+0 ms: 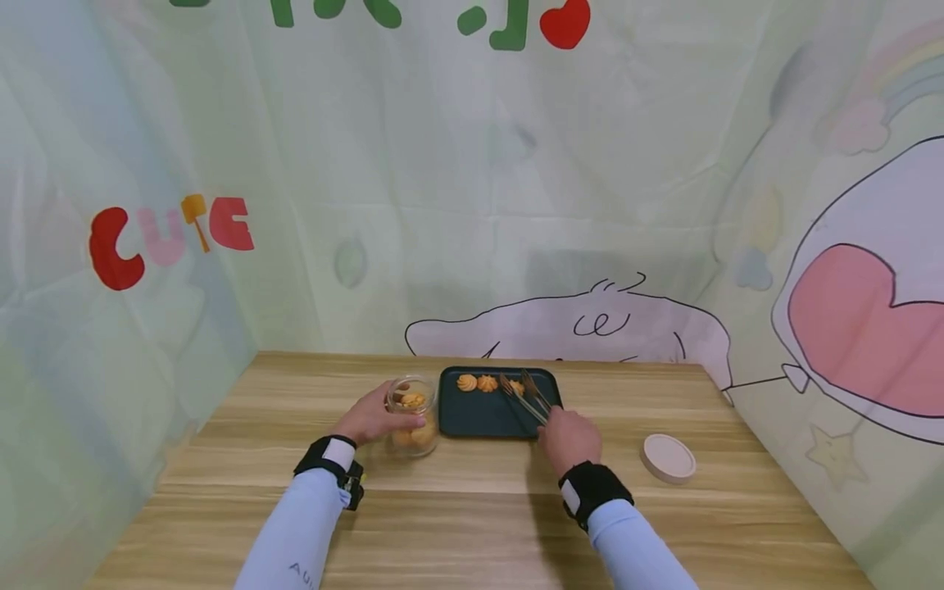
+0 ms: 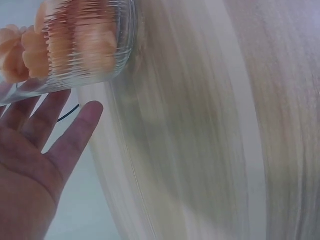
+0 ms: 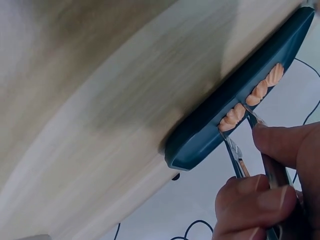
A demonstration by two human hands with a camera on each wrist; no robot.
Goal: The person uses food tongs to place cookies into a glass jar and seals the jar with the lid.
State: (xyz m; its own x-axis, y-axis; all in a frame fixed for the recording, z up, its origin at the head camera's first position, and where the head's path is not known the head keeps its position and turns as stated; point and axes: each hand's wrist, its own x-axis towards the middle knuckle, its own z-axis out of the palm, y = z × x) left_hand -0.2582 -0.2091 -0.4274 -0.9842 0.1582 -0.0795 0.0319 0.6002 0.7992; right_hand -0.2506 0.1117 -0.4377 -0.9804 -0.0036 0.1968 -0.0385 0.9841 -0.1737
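Observation:
My left hand (image 1: pixel 372 418) holds a clear glass jar (image 1: pixel 424 447) of piped cookies, the thumb across its front. In the left wrist view, ridged cookies (image 2: pixel 92 40) show through the jar's wall. My right hand (image 1: pixel 571 441) grips metal tongs (image 1: pixel 533 407) over the dark tray (image 1: pixel 479 419). Three swirled cookies lie along the tray's far side: a left one (image 1: pixel 467 383), a middle one (image 1: pixel 487 383) and a right one (image 1: pixel 518 387). In the right wrist view, the tongs' tips stand on either side of the nearest cookie (image 3: pixel 232 118); whether they squeeze it I cannot tell.
A round pale pink lid (image 1: pixel 668 457) lies on the wooden table (image 1: pixel 457 533), right of my right hand. Printed cloth (image 1: pixel 442 205) hangs behind the table and along both sides. The jar stands just left of the tray.

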